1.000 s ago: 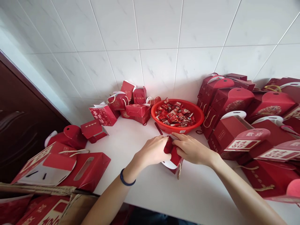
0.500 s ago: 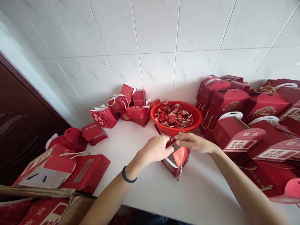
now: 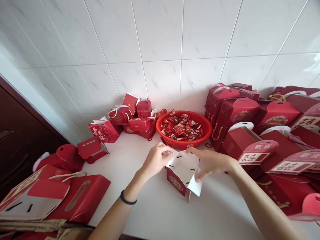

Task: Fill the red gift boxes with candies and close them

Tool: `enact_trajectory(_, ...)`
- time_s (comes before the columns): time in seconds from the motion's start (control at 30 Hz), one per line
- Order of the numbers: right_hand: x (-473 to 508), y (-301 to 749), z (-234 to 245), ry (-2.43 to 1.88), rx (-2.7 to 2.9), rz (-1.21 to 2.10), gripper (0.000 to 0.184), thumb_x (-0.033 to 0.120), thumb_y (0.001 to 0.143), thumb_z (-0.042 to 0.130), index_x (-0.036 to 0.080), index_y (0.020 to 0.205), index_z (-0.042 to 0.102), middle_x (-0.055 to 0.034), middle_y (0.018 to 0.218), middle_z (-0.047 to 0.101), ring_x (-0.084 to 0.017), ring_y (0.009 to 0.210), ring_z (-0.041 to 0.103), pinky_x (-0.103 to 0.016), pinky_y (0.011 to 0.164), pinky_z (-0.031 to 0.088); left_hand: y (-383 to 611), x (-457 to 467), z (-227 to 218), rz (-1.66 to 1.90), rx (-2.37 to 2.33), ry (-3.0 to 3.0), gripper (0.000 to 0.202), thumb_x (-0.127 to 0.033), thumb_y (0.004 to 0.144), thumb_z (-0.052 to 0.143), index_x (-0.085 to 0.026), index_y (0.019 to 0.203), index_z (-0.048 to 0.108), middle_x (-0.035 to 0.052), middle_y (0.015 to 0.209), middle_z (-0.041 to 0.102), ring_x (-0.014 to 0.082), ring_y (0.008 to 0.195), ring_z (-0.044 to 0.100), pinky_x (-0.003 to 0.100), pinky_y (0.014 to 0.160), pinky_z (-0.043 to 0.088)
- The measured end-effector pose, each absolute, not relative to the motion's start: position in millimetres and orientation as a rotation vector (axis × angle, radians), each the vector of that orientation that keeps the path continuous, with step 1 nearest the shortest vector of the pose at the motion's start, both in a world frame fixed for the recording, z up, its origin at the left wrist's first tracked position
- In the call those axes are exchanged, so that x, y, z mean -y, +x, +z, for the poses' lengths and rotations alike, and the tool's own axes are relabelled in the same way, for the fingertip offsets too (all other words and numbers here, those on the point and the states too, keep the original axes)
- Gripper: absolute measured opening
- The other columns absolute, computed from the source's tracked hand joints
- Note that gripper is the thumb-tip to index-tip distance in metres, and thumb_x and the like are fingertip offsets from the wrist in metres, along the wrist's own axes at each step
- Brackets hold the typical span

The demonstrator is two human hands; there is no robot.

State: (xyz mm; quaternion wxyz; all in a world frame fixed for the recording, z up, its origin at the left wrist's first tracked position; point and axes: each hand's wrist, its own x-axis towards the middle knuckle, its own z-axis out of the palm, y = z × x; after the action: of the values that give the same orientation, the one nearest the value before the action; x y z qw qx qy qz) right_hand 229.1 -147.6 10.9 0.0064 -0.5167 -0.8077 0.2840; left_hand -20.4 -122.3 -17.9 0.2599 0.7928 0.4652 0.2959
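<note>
A small red gift box [image 3: 176,180] stands on the table with its top flaps spread, showing a white inside with dark slots. My left hand [image 3: 157,156] is at its back left corner, fingers curled closed on the left flap [image 3: 172,160]. On the other side is my right hand [image 3: 212,164], thumb and forefinger wide apart. Its forefinger touches the back edge and its thumb the white right flap [image 3: 195,186]. A twisted cord handle [image 3: 188,196] hangs at the box's front corner. Just behind the box, a red plastic basin [image 3: 185,144] holds many red-wrapped sweets [image 3: 182,126].
Red gift boxes [image 3: 243,143] are stacked along the right side. Several smaller boxes [image 3: 142,123] stand against the tiled wall [image 3: 162,80]. More boxes [image 3: 92,196] lie at the left, by a brown cardboard carton [image 3: 75,233]. White tabletop [image 3: 140,213] shows in front.
The box's top has come open, its flaps folded outward to show the white inside. My hands have moved apart to its two sides. The view has shifted slightly.
</note>
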Motion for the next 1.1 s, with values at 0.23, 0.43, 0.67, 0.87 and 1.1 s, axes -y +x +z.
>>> enact_trajectory(0.23, 143, 224, -1, -1.767, 2.619, 0.787, 0.096, 0.055, 0.061, 0.082, 0.019, 0.143, 0.047, -0.0164, 0.112, 0.069, -0.036, 0.099, 0.067, -0.034, 0.072, 0.049, -40, 112, -1, 0.294, -0.974, 2.245, 0.064, -0.051, 0.068, 0.082, -0.025, 0.125, 0.068, 0.0074, 0.120, 0.070, 0.0279, 0.108, 0.066, 0.031, 0.087, 0.052)
enact_trajectory(0.43, 147, 236, 18, -1.696, 2.527, 0.589, 0.087, 0.057, 0.069, 0.078, 0.019, 0.143, 0.051, -0.0177, 0.111, 0.071, -0.035, 0.095, 0.068, -0.034, 0.072, 0.049, -46, 90, 27, 0.372, -0.974, 2.238, 0.050, -0.053, 0.086, 0.065, -0.022, 0.125, 0.068, 0.0073, 0.125, 0.071, 0.0247, 0.105, 0.069, 0.030, 0.086, 0.053)
enact_trajectory(0.67, 136, 239, 28, -1.489, 2.087, 0.539, 0.042, 0.054, 0.087, 0.061, 0.024, 0.114, 0.069, -0.0054, 0.095, 0.074, -0.022, 0.081, 0.069, -0.029, 0.070, 0.049, 18, 12, 59, 0.417, -1.061, 2.426, 0.030, -0.026, 0.088, 0.060, -0.018, 0.114, 0.071, 0.0073, 0.117, 0.074, 0.0220, 0.107, 0.068, 0.030, 0.095, 0.051)
enact_trajectory(0.87, 119, 240, 22, -1.296, 1.839, 0.519, 0.028, 0.044, 0.086, 0.059, 0.019, 0.087, 0.071, -0.0034, 0.081, 0.072, -0.015, 0.064, 0.063, -0.025, 0.061, 0.047, 72, -37, 25, 0.081, -1.185, 2.397, 0.043, -0.011, 0.056, 0.077, -0.017, 0.098, 0.074, 0.0097, 0.105, 0.076, 0.0290, 0.095, 0.069, 0.030, 0.079, 0.052)
enact_trajectory(1.1, 97, 249, 6, -1.184, 1.558, 0.607, 0.024, 0.042, 0.077, 0.067, 0.018, 0.079, 0.071, -0.0043, 0.078, 0.071, -0.018, 0.071, 0.066, -0.028, 0.067, 0.052, 62, -55, 3, 0.199, -1.151, 2.227, 0.014, -0.017, 0.054, 0.078, -0.018, 0.065, 0.069, -0.0007, 0.062, 0.066, 0.0181, 0.062, 0.060, 0.026, 0.059, 0.043)
